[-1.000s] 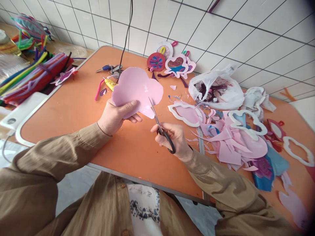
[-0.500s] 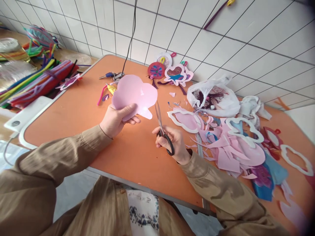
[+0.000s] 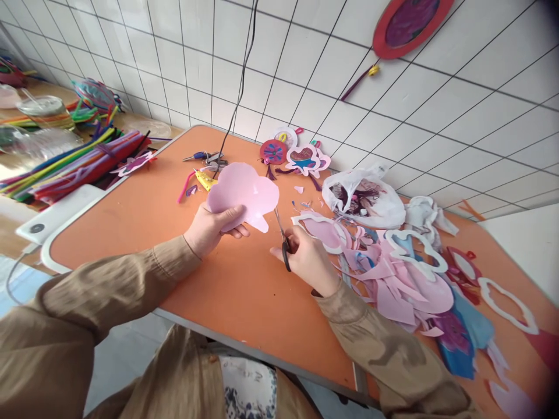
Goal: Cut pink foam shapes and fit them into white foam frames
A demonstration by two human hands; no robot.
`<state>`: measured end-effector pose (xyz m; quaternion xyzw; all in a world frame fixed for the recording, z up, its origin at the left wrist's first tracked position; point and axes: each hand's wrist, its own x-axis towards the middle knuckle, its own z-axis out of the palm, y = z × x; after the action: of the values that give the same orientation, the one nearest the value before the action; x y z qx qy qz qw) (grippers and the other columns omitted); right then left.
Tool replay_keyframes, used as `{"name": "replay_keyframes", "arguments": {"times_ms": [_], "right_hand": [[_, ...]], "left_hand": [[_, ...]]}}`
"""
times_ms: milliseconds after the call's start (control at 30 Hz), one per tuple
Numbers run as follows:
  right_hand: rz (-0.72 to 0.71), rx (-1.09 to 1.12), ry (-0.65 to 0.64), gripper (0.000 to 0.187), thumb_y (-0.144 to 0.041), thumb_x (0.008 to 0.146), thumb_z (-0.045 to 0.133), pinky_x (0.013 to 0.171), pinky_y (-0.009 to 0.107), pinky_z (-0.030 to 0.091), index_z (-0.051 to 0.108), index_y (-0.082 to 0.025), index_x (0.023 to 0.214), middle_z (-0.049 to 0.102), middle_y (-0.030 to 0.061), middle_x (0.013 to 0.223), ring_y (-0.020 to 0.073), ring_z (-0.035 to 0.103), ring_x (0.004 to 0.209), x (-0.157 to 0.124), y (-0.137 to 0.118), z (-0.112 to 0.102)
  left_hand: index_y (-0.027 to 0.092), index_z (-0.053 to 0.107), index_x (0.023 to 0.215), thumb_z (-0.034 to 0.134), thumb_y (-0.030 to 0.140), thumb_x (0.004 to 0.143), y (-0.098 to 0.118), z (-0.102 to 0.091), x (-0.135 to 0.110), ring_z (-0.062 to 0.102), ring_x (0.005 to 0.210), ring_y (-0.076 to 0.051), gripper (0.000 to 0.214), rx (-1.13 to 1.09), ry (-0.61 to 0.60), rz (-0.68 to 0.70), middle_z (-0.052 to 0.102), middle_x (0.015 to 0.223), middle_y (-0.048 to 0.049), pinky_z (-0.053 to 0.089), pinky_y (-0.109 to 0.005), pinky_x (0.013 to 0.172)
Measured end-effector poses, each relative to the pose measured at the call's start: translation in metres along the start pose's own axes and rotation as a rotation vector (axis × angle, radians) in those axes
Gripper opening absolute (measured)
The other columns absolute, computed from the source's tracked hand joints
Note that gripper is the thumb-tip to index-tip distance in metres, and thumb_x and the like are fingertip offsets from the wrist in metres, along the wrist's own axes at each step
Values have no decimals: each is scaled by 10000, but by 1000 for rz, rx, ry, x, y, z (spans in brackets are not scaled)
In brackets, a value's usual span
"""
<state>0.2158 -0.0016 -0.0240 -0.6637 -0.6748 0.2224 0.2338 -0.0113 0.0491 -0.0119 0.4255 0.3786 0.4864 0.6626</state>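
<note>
My left hand [image 3: 216, 227] pinches a pink foam sheet [image 3: 244, 192] cut with a wavy, scalloped outline, thumb on top and fingers beneath. A small tab juts from the sheet's lower right edge. In my right hand [image 3: 310, 259] is a pair of scissors [image 3: 286, 249] with black handles, blades pointing up and away from me. The blade tips lie just right of the sheet; whether they touch it I cannot tell. Both hands are held above the orange table [image 3: 244, 297].
On the right lie pink foam scraps [image 3: 393, 297] and white wavy frames [image 3: 509, 305]. A white plastic bag [image 3: 364, 198] stands by the tiled wall. Finished ornaments [image 3: 274, 152] rest at the back. A yellow glue gun [image 3: 205, 179] sits behind the sheet; pipe cleaners [image 3: 87, 166] lie left.
The view has tilted up, showing more wall and a red oval ornament. My right hand has turned its back toward me, scissors still in it. The pink sheet stays in my left hand.
</note>
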Motion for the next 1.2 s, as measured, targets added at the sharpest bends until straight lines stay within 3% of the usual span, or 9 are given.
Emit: {"name": "replay_keyframes", "arguments": {"times_ms": [200, 367, 533, 900, 1000, 1200], "right_hand": [[-6, -569, -104, 285, -400, 887, 729, 657, 334, 407, 643, -204, 1077, 798, 107, 953, 322, 770, 910, -9, -18, -12], [-78, -671, -261, 335, -312, 920, 730, 666, 331, 421, 606, -156, 1189, 802, 136, 1049, 324, 784, 993, -15, -25, -21], [-59, -851, -329, 245, -365, 942, 710, 635, 359, 401, 660, -147, 1042, 805, 164, 928, 377, 789, 956, -21, -32, -28], [-123, -852, -388, 457, -594, 900, 686, 638, 360, 395, 711, -158, 1032, 804, 168, 910, 381, 783, 901, -23, -32, -23], [-124, -796, -367, 455, -577, 904, 679, 626, 343, 380, 708, -163, 1091, 804, 148, 907, 348, 778, 888, -22, -30, -19], [-100, -572, -419, 454, -437, 754, 826, 588, 313, 344, 710, -200, 1124, 804, 84, 918, 298, 750, 858, -19, -28, -25]], "left_hand": [[81, 719, 826, 941, 451, 603, -7, -3, 3, 673, 460, -182, 485, -21, -55, -46, 693, 543, -79, 535, -237, 438], [71, 726, 821, 966, 440, 556, -11, -2, 4, 664, 457, -182, 514, -46, -90, -100, 695, 552, -92, 517, -237, 416], [70, 726, 844, 976, 433, 548, -12, 0, 5, 652, 451, -172, 531, -41, -158, -126, 682, 542, -76, 502, -230, 401], [78, 740, 866, 952, 485, 602, -27, -5, 10, 635, 416, -170, 529, 28, -295, -141, 681, 534, -79, 476, -232, 372], [90, 745, 868, 938, 499, 620, -31, -6, 10, 682, 470, -203, 515, 61, -326, -149, 681, 533, -79, 515, -246, 405], [102, 726, 770, 952, 496, 599, -25, -2, 5, 653, 433, -176, 486, 64, -373, -159, 677, 511, -79, 478, -217, 373]]}}
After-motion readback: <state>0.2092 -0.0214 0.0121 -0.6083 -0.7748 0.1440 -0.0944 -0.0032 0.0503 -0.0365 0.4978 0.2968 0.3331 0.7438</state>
